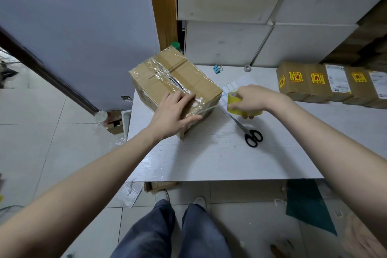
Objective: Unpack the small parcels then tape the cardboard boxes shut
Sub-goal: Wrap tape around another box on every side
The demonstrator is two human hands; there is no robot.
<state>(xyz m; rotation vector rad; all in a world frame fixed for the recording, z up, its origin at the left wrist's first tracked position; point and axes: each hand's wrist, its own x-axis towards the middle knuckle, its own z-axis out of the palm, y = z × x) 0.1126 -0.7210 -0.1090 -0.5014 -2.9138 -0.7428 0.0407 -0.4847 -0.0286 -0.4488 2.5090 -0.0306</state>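
Observation:
A brown cardboard box (184,77) lies on the white table (209,159), its top seam covered with shiny clear tape. My left hand (173,111) rests flat on the box's near end, fingers straight, pressing the tape down. My right hand (255,96) grips a yellow tape roll (236,103) just right of the box. A strip of tape stretches taut from the roll to the box's near right edge.
Black-handled scissors (251,134) lie on the table under the roll. A sheet of white labels (230,86), a blue binder clip (216,68) and a small tape ring (247,68) lie behind. Several small brown parcels (314,81) line the right side. Stacked large boxes stand behind.

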